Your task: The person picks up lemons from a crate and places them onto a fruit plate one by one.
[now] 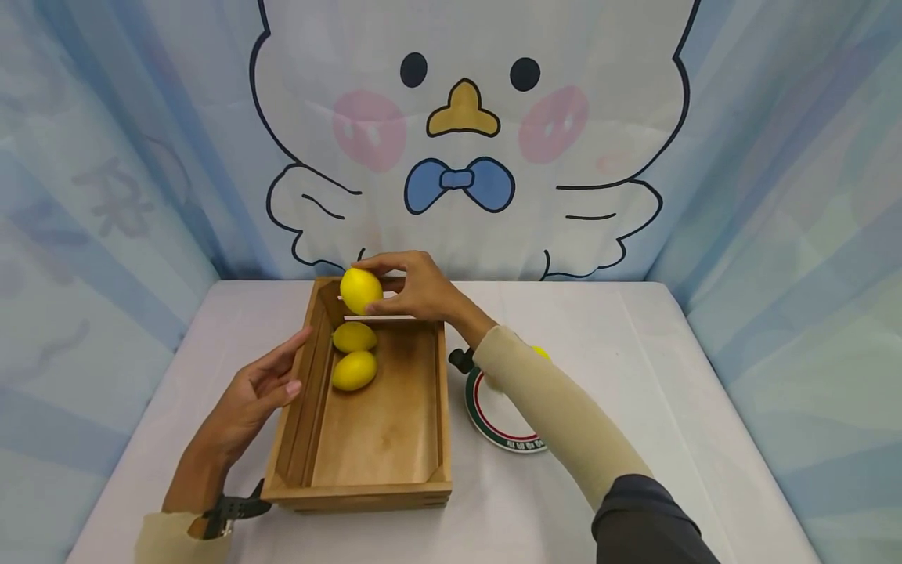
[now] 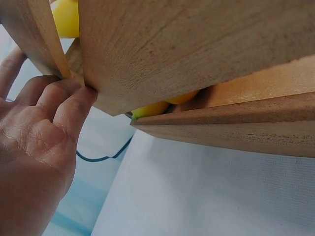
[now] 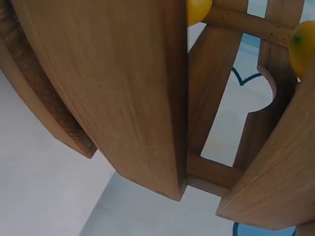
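Observation:
A yellow lemon is held by my right hand, between thumb and fingers over the far end of a slatted wooden crate. Two more lemons lie inside along the left wall, a farther lemon and a nearer lemon. My left hand touches the crate's left side from outside. In the left wrist view, its fingers are at the gap between two slats. The right wrist view shows crate slats and parts of lemons, but the hand is out of sight there.
A white plate with a green and red rim stands right of the crate, partly hidden by my right forearm. Something yellow shows past the sleeve. A white-covered table lies beneath, with printed curtains behind and at both sides.

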Tool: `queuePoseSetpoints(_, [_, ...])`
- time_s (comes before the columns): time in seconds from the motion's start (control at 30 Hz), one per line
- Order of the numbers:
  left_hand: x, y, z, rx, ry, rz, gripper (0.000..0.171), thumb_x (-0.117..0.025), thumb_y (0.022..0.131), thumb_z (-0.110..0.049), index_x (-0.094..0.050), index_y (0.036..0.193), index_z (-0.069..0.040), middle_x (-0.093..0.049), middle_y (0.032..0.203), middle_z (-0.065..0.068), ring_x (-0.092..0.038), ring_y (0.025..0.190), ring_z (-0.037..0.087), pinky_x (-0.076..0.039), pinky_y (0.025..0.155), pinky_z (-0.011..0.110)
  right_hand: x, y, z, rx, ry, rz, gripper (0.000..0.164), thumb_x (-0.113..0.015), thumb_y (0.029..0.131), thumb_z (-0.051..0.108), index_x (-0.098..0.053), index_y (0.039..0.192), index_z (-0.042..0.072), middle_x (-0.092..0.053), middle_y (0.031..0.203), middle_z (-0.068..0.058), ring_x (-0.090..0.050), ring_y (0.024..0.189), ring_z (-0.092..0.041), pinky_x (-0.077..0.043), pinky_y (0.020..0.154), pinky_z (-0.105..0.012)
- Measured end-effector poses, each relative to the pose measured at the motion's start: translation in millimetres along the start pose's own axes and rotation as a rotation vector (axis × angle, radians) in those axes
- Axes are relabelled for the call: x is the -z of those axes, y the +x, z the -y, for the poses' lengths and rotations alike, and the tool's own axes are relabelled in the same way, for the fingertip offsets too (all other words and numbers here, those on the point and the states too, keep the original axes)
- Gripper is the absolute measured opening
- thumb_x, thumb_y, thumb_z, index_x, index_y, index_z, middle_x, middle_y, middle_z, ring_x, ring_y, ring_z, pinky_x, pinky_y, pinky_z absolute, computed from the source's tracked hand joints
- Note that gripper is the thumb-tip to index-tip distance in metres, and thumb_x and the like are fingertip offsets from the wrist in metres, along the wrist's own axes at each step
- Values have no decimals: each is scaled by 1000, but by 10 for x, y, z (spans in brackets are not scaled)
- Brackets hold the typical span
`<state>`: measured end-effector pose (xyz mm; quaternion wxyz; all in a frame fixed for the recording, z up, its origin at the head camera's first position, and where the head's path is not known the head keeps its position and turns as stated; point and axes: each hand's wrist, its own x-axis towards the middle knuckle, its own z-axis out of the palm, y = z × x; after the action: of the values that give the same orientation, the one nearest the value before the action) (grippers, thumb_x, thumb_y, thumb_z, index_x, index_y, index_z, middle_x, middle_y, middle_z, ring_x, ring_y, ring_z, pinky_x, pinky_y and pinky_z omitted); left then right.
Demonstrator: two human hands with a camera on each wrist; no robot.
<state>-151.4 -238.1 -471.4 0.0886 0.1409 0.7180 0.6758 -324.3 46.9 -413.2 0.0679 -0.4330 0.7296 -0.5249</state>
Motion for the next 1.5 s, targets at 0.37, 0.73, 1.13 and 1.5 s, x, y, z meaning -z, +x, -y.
queuePoseSetpoints(0.37, [2,-32,-23,-22,-29,-1,71,-55,106,1,-28,170,-16,-18,180,7,-33,153,-7,-39,114,9,-34,16,15,27,39,-59,60,-90,85,8,-68,141,5,-67,144,-13,-67,128,-23,-61,101,-30])
queuePoseSetpoints(0.73, [30,-43,-10,-24,-5,2,71,-56,107,0,-28,170,-17,-18,180,3,-26,157,-5,-37,114,7,-33,19,11,25,32,-121,62,-91,84,10,-68,142,8,-67,145,-11,-67,123,-21,-63,96,-30])
queuePoseSetpoints(1.13, [27,-48,36,-53,-1,13,69,-54,107,2,-29,169,-15,-19,180,1,-20,159,-6,-34,116,6,-10,-1,-27,-4,95,-223,61,-90,83,4,-69,140,5,-71,138,-14,-69,118,-25,-64,95,-33])
queuePoseSetpoints(1.5, [34,-20,32,-58,0,18,69,-55,107,1,-30,169,-15,-20,180,2,-25,157,-7,-36,115,7,9,1,-38,0,128,-284,63,-89,82,-2,-67,141,2,-69,140,-17,-70,122,-27,-63,96,-35])
